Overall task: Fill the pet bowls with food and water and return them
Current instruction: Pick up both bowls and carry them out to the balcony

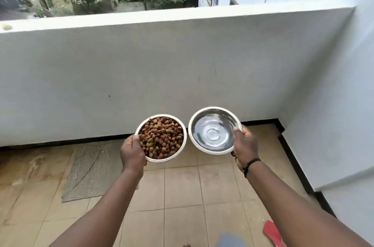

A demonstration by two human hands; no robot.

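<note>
Left hand (132,150) is wrapped round the rim of the food bowl (160,138) | right hand (243,146) grips the water bowl (214,131) | both are filled, carried above the balcony floor (182,196) | setting down is left.

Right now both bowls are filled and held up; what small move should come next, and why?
Probably lower both bowls level toward the tiled floor by the wall. The left hand grips the kibble bowl, the right hand the water bowl; tilting would spill water.
</note>
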